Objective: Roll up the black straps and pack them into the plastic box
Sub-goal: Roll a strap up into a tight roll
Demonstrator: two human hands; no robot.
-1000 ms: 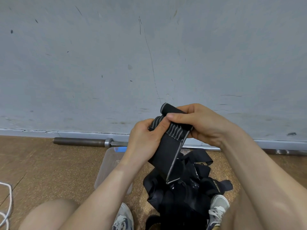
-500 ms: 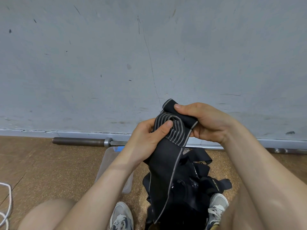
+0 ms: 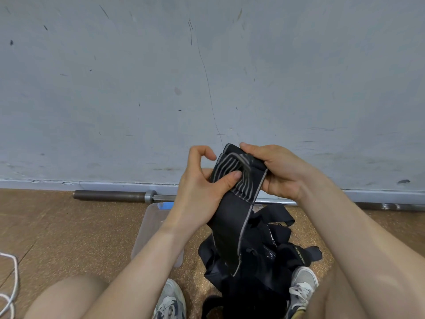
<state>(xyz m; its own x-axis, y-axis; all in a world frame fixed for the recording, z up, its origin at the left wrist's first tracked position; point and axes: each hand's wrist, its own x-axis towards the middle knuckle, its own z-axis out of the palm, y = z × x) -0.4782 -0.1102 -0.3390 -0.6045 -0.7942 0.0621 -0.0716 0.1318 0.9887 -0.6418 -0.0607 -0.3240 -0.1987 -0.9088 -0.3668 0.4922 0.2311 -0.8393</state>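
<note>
One strap (image 3: 232,203): black woven band with grey ribbed stripes and grey edging, its tail hanging into the pile (image 3: 271,249) of black straps on the floor. The left hand (image 3: 202,187) pinches the ribbed part under its thumb. The right hand (image 3: 282,171) clasps the rolled top. The box (image 3: 151,229) is clear plastic, just left of the pile.

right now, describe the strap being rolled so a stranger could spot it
Below the grey wall, in front of the barbell at its base, the left hand and right hand hold one strap above the black pile. It is the wide one with grey stripes near the top and a grey edge; the pile's straps look narrower and unstriped.
</note>
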